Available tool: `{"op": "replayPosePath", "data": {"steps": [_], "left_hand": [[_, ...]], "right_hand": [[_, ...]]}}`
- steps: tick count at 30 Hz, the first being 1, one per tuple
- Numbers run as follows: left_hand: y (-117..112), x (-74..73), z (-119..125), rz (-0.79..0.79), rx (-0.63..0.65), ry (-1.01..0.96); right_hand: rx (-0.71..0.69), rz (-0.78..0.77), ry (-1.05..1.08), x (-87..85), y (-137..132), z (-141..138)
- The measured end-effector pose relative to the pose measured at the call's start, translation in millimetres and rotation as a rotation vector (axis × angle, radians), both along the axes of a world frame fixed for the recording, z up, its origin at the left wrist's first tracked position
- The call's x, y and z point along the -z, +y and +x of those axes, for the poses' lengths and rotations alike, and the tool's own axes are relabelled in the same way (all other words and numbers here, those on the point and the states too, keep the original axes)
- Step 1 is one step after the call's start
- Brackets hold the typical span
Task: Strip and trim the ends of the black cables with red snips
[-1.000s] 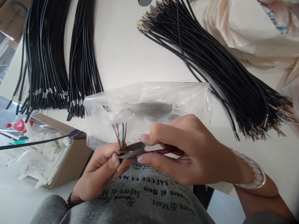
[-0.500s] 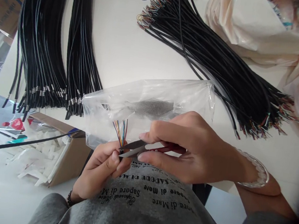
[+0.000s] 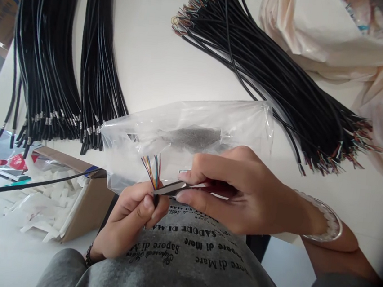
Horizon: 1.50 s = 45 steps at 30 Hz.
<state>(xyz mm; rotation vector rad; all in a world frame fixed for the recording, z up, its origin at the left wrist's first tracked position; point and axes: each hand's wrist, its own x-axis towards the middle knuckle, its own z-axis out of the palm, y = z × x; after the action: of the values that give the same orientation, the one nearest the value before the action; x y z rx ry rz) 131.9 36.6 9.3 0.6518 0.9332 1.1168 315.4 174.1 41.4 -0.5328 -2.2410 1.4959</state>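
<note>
My left hand (image 3: 130, 219) pinches the stripped end of a black cable (image 3: 32, 183), whose thin coloured wires (image 3: 152, 170) fan upward from my fingertips. The cable trails off to the left edge. My right hand (image 3: 241, 193) squeezes small thread snips (image 3: 173, 188) with red handles; their metal blades are closed at the base of the coloured wires. Both hands work close to my chest, just in front of a clear plastic bag (image 3: 192, 137) lying on the white table (image 3: 152, 58).
Two bundles of black cables with metal ferrules (image 3: 60, 58) lie at the left, and a large bundle with coloured stripped ends (image 3: 278, 88) runs across the right. Crumpled pale plastic bags (image 3: 340, 40) sit at the upper right. A cardboard box of white scraps (image 3: 67, 195) stands below left.
The snips' blades were apart in the earlier frames and are now squeezed closed at the wires. The hands have barely shifted; the view has drifted slightly.
</note>
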Motion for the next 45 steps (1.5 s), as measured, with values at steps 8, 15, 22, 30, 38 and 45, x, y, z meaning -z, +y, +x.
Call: {"op": "replayPosePath", "data": {"steps": [8, 15, 22, 30, 38, 45], "left_hand": [[0, -0.6, 1, 0.014, -0.027, 0.017], [2, -1.4, 4, 0.029, -0.026, 0.002], [6, -1.0, 4, 0.025, -0.017, -0.004], [2, 1.1, 1, 0.000, -0.033, 0.008], [5, 2.3, 1, -0.030, -0.017, -0.010], [13, -2.5, 7, -0.092, -0.022, -0.093]], "right_hand": [[-0.002, 0.005, 0.033, 1.4, -1, 1], [0.030, 0.133, 0.031, 4.2, -4, 3], [0.082, 0.215, 0.014, 6.5, -8, 2], [0.047, 0.107, 0.034, 7.5, -4, 0], [0.077, 0.061, 0.052, 9.9, -5, -2], [0.078, 0.034, 0.026, 9.6, -4, -3]]}}
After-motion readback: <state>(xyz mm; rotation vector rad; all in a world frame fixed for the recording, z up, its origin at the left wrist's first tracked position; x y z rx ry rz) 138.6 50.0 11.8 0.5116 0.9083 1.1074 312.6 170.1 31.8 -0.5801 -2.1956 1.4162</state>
